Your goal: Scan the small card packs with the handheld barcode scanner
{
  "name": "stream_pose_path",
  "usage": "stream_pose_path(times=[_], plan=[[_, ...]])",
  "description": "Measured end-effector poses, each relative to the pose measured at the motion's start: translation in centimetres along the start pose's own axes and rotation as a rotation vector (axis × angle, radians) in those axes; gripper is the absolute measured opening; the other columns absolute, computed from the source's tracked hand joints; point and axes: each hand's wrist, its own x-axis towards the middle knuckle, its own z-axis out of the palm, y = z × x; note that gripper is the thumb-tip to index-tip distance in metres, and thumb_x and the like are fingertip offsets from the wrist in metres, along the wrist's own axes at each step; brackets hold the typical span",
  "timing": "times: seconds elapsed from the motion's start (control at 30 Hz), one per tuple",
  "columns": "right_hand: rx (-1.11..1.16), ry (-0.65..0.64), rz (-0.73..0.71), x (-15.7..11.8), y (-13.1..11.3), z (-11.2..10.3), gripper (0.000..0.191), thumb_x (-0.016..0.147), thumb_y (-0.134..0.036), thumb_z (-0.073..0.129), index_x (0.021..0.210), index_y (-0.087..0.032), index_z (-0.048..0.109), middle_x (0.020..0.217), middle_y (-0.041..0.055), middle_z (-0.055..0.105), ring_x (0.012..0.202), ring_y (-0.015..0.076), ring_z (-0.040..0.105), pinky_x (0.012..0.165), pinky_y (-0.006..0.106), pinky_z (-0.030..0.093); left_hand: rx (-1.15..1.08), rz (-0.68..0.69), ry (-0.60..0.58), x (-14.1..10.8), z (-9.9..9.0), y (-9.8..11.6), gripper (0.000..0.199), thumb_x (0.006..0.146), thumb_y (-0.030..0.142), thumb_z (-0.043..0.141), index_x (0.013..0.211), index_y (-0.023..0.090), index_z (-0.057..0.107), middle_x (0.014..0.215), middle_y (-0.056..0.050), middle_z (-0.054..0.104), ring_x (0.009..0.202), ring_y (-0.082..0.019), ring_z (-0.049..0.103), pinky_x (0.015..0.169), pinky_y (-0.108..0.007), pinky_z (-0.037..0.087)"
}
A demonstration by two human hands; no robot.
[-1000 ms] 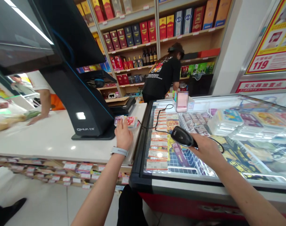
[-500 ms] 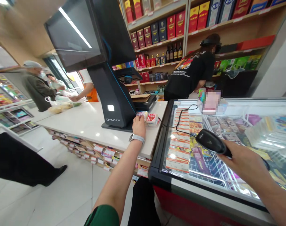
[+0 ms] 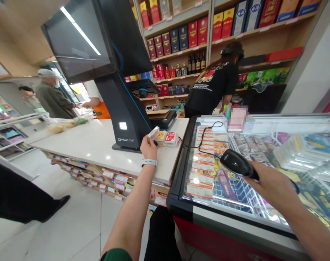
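My left hand grips a small clear-sided pack, tilted up beside the base of the checkout screen stand. Just right of it, a yellow-labelled small pack and a red-labelled one lie on the white counter. My right hand is wrapped round the handle of a black barcode scanner, held over the glass-topped freezer. The scanner's black cord runs across the glass to the counter.
A person in a black T-shirt bends behind the freezer, near a partly blurred pink package. Shelves of boxed bottles stand behind. Bagged produce lies at the counter's far left, near a person in a cap.
My left hand has lifted one small pack off the counter and tilted it, uncovering the yellow-labelled one. My right hand keeps the scanner over the freezer. The camera view has shifted slightly.
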Motion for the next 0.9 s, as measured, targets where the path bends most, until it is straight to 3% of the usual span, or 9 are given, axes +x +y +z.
stream_pose_path(times=[0.1,0.23,0.37,0.5,0.67,0.9], plan=[[0.009,0.007,0.001,0.1,-0.1,-0.2,0.029,0.085,-0.035,0.05,0.109,-0.019,0.053,0.083,0.005,0.065,0.068,0.0235,0.063,0.062,0.032,0.045,-0.093,-0.148,0.017,0.2,0.1,-0.7,0.024,0.086,0.026,0.049,0.106,0.016,0.059,0.092,-0.009,0.067,0.079,-0.02,0.066,0.077,-0.035,0.053],[0.013,0.042,-0.004,0.2,-0.3,-0.3,0.027,0.086,-0.036,0.047,0.106,-0.019,0.055,0.077,0.0045,0.064,0.064,0.0229,0.062,0.058,0.031,0.044,-0.347,-0.286,0.014,0.3,0.8,-1.5,0.022,0.086,0.028,0.048,0.102,0.015,0.055,0.095,-0.009,0.063,0.074,-0.017,0.065,0.062,-0.029,0.056],[0.026,0.062,-0.003,0.3,-0.3,-0.2,0.028,0.085,-0.037,0.046,0.104,-0.019,0.056,0.074,0.0045,0.064,0.062,0.0228,0.062,0.056,0.03,0.043,-0.649,-0.414,0.047,0.5,1.2,-1.7,0.02,0.083,0.031,0.054,0.095,0.015,0.053,0.099,-0.009,0.062,0.079,-0.016,0.065,0.066,-0.031,0.058],[0.032,0.019,0.001,0.2,-0.2,-0.4,0.028,0.085,-0.036,0.048,0.105,-0.018,0.056,0.078,0.0063,0.066,0.065,0.0241,0.063,0.059,0.033,0.045,-0.81,-0.5,0.022,0.6,0.9,-1.4,0.022,0.079,0.032,0.059,0.092,0.015,0.052,0.095,-0.008,0.063,0.082,-0.015,0.066,0.074,-0.034,0.057],[0.039,0.007,0.009,0.2,-0.4,-0.6,0.028,0.086,-0.034,0.048,0.109,-0.018,0.054,0.086,0.0083,0.067,0.071,0.0249,0.064,0.062,0.033,0.045,-1.017,-0.55,-0.076,-0.2,-0.1,0.5,0.031,0.067,0.022,0.071,0.093,0.017,0.056,0.098,-0.006,0.067,0.085,-0.014,0.067,0.08,-0.031,0.054],[0.084,0.053,0.015,0.3,-0.5,-0.4,0.027,0.084,-0.036,0.047,0.102,-0.017,0.056,0.077,0.0059,0.065,0.065,0.0235,0.062,0.059,0.031,0.042,-1.074,-0.614,-0.261,-2.7,-0.8,4.9,0.041,0.06,0.022,0.078,0.097,0.017,0.061,0.099,-0.006,0.07,0.076,-0.013,0.067,0.062,-0.02,0.048]])
